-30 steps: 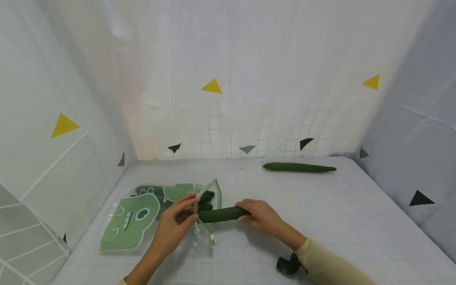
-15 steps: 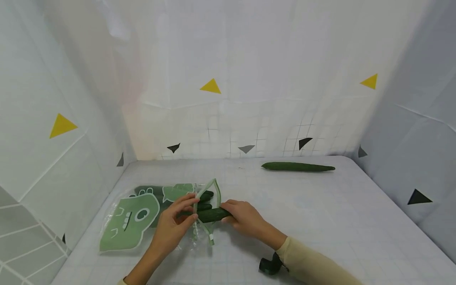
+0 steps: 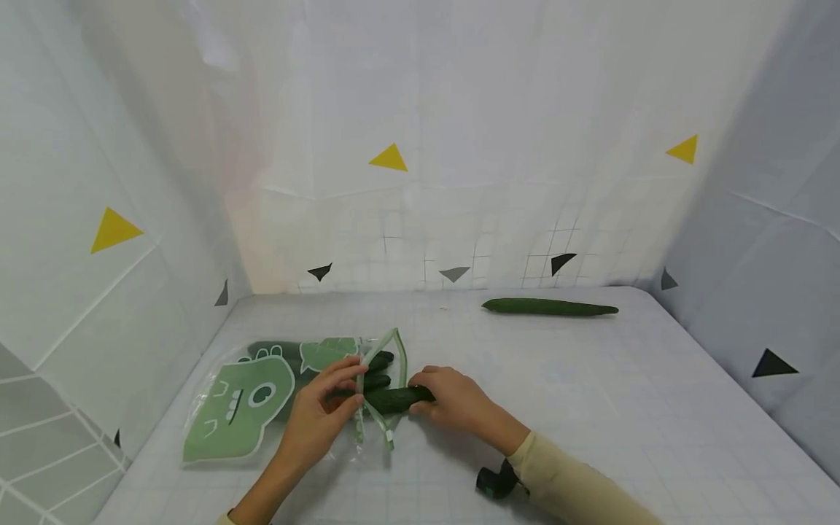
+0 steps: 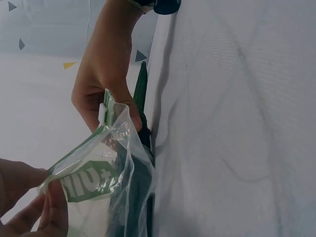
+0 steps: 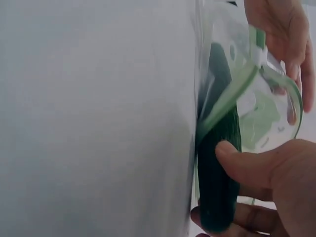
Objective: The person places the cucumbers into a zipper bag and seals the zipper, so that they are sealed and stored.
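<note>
A clear zip bag (image 3: pixel 239 419) with a green cartoon print lies at the left of the table, its mouth spread toward the right. My left hand (image 3: pixel 313 423) pinches the upper edge of that mouth between thumb and fingers, also plain in the left wrist view. My right hand (image 3: pixel 456 402) grips the outer end of a dark green cucumber (image 3: pixel 396 400); the rest of it runs into the bag. In the right wrist view the thumb (image 5: pixel 242 160) lies along its side. Inside the bag are other cucumbers (image 3: pixel 378 381), their ends showing at the mouth.
Another cucumber (image 3: pixel 550 308) lies by itself near the back edge of the white table (image 3: pixel 590 408). White sheeting (image 3: pixel 499 146) with yellow and dark triangles encloses the back and sides. A black device (image 3: pixel 496 481) is at the right wrist.
My right hand has moved left, sliding the cucumber further into the bag; over the last half second it has barely shifted. The left hand holds the bag's edge in the same spot.
</note>
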{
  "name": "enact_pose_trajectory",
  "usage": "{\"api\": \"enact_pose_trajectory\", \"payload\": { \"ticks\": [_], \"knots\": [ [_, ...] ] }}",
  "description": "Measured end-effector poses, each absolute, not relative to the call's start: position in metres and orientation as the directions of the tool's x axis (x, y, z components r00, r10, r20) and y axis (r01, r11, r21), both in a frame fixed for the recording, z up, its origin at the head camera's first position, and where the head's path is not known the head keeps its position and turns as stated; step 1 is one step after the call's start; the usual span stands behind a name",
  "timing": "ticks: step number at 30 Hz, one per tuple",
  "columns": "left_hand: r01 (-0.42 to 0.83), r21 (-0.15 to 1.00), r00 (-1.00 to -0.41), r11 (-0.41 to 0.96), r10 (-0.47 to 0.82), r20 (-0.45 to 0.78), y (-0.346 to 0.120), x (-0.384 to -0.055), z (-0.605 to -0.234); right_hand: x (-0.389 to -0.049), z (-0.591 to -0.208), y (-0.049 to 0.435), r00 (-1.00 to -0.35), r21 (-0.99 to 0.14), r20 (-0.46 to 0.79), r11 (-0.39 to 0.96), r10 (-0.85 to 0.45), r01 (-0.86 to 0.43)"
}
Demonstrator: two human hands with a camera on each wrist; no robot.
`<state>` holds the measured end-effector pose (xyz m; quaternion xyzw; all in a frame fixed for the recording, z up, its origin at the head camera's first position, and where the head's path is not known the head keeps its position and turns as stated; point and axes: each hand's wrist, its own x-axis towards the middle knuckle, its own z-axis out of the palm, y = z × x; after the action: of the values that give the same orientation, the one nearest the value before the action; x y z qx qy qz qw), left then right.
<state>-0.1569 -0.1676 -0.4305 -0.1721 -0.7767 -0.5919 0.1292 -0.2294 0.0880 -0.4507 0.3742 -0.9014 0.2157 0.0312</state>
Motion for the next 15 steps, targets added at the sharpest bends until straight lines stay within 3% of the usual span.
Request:
{"api": "enact_pose_trajectory", "payload": {
  "ticks": [9,15],
  "knots": [
    [0.433,0.871,-0.901,0.233,0.115,0.417,-0.1679,-0.1575,-0.4321,-0.2353,-0.4437,0.0952,-0.637,-0.233,0.162,0.598,-0.754,-0.767],
    [0.434,0.872,-0.901,0.228,0.116,0.419,-0.1682,-0.1582,-0.4320,-0.2395,-0.4458,0.0969,-0.564,-0.262,0.181,0.513,-0.806,-0.818]
  ]
}}
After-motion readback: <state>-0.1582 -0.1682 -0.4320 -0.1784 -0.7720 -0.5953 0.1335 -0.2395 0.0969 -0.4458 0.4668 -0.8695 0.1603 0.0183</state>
